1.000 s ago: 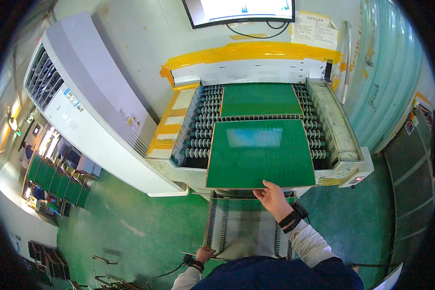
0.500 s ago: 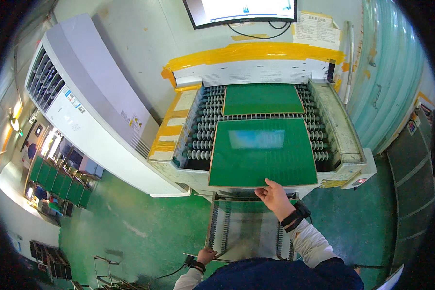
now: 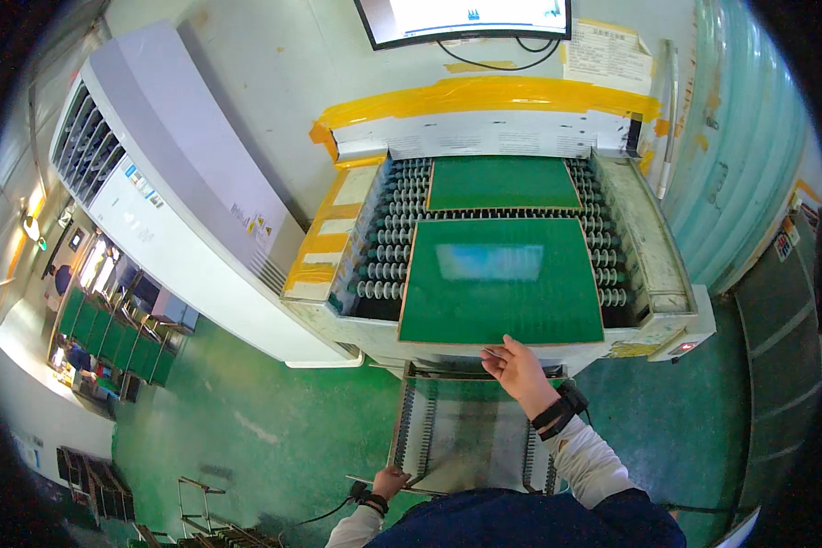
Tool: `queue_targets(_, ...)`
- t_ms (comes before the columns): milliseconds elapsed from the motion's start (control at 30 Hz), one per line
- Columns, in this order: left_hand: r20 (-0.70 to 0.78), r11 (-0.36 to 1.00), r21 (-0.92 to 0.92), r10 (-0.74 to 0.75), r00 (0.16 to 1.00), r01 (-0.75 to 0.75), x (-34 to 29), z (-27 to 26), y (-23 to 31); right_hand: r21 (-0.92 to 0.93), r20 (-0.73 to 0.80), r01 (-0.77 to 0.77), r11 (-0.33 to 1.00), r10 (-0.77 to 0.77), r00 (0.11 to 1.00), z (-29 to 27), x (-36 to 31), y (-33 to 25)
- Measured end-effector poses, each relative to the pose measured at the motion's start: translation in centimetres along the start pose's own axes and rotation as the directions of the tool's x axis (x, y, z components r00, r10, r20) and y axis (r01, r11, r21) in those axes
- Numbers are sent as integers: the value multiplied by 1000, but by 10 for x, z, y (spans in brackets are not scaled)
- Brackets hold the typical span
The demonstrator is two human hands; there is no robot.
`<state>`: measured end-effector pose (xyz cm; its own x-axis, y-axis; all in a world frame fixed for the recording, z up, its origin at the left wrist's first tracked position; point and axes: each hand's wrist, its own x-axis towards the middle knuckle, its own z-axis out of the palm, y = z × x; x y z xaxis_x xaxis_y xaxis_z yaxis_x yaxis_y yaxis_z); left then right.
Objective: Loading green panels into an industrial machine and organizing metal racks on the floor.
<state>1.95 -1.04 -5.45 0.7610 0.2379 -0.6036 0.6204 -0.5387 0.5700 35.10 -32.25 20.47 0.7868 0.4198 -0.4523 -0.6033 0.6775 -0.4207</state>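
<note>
A large green rectangular board (image 3: 502, 292) lies flat on the machine's roller bed, its near edge reaching over the front of the machine. My right hand (image 3: 518, 373) is at that near edge, with its index finger stretched up to the board and its thumb apart. Whether the fingertip presses on the edge is too fine to tell. A second green board (image 3: 504, 183) rests farther in on the rollers. Low down, my left hand (image 3: 392, 482) is closed round the near left corner bar of a metal rack (image 3: 426, 429) with toothed sides, in front of the machine.
Rows of disc rollers (image 3: 381, 270) run between the machine's side walls. A tall white air conditioner (image 3: 201, 237) leans into view at left. A monitor (image 3: 466, 18) hangs on the wall above. Racks with green boards (image 3: 110, 333) stand far left, and folded metal racks (image 3: 96, 484) lower left.
The near board has slid slightly farther onto the rollers, towards the second board. My right hand overlaps its edge less than before. My left hand stays on the rack. The view has shifted a little.
</note>
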Motion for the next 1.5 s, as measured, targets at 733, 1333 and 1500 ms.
queue_targets(733, -77, 999, 36, 6, 997, -4, -18, -10, 34, -430, 65, -31, 902, 65, 996, 0, 14, -12)
queue_targets(1333, -168, 994, -87, -81, 983, 67, -23, -4, 50, -712, 296, 287, -641, 97, 950, -57, 75, 65)
queue_targets(1500, -162, 999, -38, 13, 987, -20, -12, 7, 34, -648, 426, 316, -694, 14, 905, -67, 92, 75)
